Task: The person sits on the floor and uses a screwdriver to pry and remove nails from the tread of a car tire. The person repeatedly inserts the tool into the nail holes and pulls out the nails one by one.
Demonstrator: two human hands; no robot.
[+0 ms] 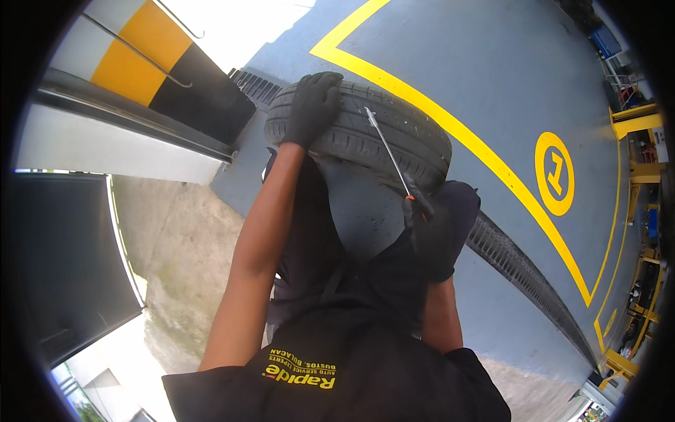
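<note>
A worn black tire (415, 137) stands on the floor between my knees, its tread facing up toward me. My left hand (314, 105), in a black glove, lies over the left part of the tread with its fingers curled against the rubber. In my right hand (431, 228), also gloved in black, is a long thin metal-shafted tool (388, 149) with an orange and black handle. The tool slants up and to the left, and its small flared tip is over the tread. Whether the tip touches the rubber I cannot tell.
A grated floor drain (527, 271) runs behind the tire to the lower right. Yellow lines (485, 155) mark the grey floor. At the left stands a yellow, black and white wall panel (176, 67). Yellow metal equipment (636, 123) lines the far right.
</note>
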